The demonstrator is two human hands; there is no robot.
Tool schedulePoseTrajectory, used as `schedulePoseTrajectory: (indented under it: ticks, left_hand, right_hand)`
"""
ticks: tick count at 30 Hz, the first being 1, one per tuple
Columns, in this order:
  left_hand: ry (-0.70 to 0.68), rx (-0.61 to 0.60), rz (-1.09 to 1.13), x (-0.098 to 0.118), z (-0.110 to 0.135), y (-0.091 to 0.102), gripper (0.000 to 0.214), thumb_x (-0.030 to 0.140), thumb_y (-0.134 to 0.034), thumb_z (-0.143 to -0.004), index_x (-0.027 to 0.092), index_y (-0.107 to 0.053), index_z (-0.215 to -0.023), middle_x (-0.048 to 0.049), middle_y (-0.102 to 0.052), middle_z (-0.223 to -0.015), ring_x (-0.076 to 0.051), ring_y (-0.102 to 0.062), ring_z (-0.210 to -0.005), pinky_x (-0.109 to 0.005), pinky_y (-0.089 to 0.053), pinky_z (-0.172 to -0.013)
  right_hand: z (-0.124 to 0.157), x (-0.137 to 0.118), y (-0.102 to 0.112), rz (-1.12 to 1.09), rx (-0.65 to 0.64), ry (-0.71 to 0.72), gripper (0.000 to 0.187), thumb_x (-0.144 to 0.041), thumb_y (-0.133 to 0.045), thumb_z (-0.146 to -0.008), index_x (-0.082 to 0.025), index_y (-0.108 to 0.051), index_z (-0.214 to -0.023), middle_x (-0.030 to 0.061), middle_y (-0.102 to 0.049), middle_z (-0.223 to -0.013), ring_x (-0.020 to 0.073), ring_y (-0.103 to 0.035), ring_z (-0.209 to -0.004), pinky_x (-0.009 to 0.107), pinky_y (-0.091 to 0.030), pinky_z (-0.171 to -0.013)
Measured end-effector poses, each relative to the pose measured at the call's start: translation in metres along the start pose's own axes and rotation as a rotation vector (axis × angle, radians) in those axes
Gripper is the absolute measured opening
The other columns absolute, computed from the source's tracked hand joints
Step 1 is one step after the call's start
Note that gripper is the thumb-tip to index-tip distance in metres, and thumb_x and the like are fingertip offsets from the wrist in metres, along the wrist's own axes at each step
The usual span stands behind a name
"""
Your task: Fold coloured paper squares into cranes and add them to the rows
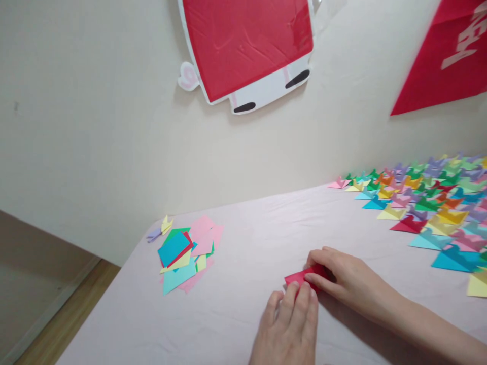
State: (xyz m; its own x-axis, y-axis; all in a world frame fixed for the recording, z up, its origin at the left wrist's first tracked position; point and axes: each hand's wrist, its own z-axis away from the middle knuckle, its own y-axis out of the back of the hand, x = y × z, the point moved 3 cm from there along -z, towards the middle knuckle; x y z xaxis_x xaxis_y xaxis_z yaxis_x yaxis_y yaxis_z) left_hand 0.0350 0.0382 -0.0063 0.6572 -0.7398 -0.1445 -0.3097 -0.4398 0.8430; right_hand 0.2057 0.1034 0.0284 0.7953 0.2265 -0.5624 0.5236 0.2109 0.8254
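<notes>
One left hand presses, and one right hand pinches, one red paper.

Your light's soft and flat: soft shadow under your right forearm on the bench, sheen on red wall panel, lower-left corner dim, fine detail soft.

The left hand rises from the bottom edge, right of centre, its back showing, fingers bent forward and close together. The right forearm slants in from the lower right edge; the right hand points leftward, thumb and curled index finger pinching, near the left fingertips.
</notes>
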Motion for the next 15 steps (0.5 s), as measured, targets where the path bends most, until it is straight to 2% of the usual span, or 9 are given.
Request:
schedulePoseTrajectory:
  ticks: [3,5,8,11,15]
  left_hand:
    - [0.032,-0.056,0.028,0.000,0.005,-0.012,0.078,0.069,-0.024,-0.096,0.009,-0.048,-0.140,-0.0121,-0.061,-0.133,-0.026,-0.054,-0.120,-0.035,-0.040,-0.098]
    - [0.043,-0.105,0.050,0.000,0.009,-0.018,0.075,0.067,-0.028,-0.096,0.011,-0.044,-0.143,-0.0122,-0.060,-0.134,-0.027,-0.054,-0.121,-0.037,-0.041,-0.098]
    - [0.064,-0.149,0.043,-0.001,0.012,-0.022,0.055,0.047,-0.033,-0.102,0.016,-0.041,-0.146,-0.0093,-0.059,-0.137,-0.026,-0.053,-0.123,-0.037,-0.042,-0.098]
    - [0.063,-0.123,0.021,-0.002,0.010,-0.022,0.046,0.029,-0.030,-0.103,0.017,-0.041,-0.146,-0.0062,-0.058,-0.138,-0.024,-0.053,-0.124,-0.035,-0.043,-0.097]
    - [0.059,-0.058,0.000,-0.003,0.006,-0.017,0.045,0.023,-0.025,-0.103,0.016,-0.046,-0.143,-0.0027,-0.057,-0.139,-0.021,-0.054,-0.122,-0.034,-0.044,-0.095]
  right_hand:
    - [-0.002,0.000,-0.002,-0.001,-0.011,0.001,0.014,-0.030,-0.054,-0.089,-0.022,-0.064,-0.085,0.0040,-0.066,-0.082,0.0192,-0.062,-0.073,0.029,-0.045,-0.067]
    - [-0.001,0.001,-0.003,-0.020,0.002,0.014,0.016,-0.027,-0.050,-0.090,-0.023,-0.065,-0.086,0.0043,-0.066,-0.082,0.0192,-0.062,-0.074,0.030,-0.045,-0.068]
    - [0.000,0.004,-0.005,-0.041,0.023,0.027,0.018,-0.023,-0.047,-0.090,-0.024,-0.065,-0.088,0.0041,-0.066,-0.082,0.0188,-0.063,-0.073,0.030,-0.046,-0.068]
    - [-0.001,0.006,-0.007,-0.034,0.019,0.014,0.019,-0.024,-0.046,-0.091,-0.024,-0.065,-0.087,0.0041,-0.066,-0.082,0.0185,-0.063,-0.072,0.029,-0.046,-0.067]
    - [-0.003,0.006,-0.008,-0.008,0.017,-0.007,0.019,-0.024,-0.046,-0.091,-0.025,-0.065,-0.087,0.0038,-0.066,-0.082,0.0186,-0.064,-0.072,0.029,-0.047,-0.067]
